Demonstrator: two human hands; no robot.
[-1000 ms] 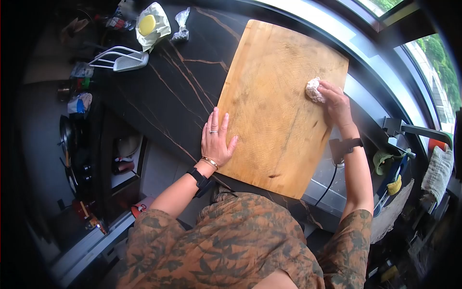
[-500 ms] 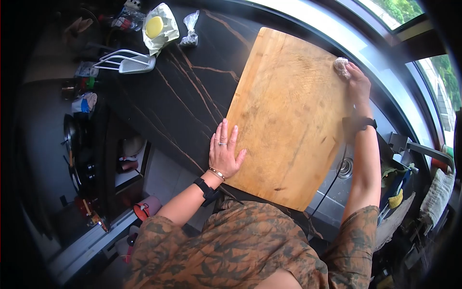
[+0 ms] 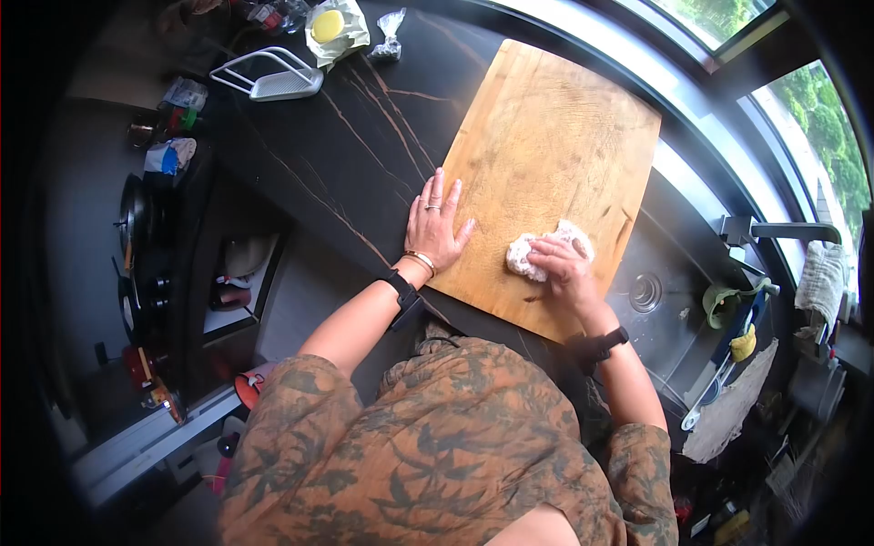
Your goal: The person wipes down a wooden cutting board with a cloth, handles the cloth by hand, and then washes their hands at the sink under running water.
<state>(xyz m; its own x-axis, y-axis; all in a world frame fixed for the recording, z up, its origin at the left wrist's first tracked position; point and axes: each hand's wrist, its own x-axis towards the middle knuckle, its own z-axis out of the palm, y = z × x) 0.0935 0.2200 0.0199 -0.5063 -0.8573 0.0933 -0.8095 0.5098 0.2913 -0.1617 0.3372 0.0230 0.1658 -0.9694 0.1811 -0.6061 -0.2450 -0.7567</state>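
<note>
A large wooden cutting board [image 3: 564, 146] lies on the dark veined counter, its right side reaching over the sink's edge. My left hand [image 3: 437, 227] rests with fingers stretched along the board's left edge, holding nothing. On the lower part of the board, my right hand [image 3: 566, 271] presses down a crumpled white cloth [image 3: 526, 257]. Its fingers are closed over the cloth, which bulges out on both sides of them. Fine knife marks and a few dark stains show on the wood.
A sink [image 3: 678, 273] with a round drain and a faucet [image 3: 774, 229] lies right of the board. A white rack [image 3: 284, 84], a yellow round item on paper [image 3: 328, 25] and a knotted plastic bag [image 3: 390, 36] sit at the back left. Windows line the back right.
My right hand has brought the cloth from the board's far right corner down to its near part. My left hand stays at the left edge. The view has shifted slightly.
</note>
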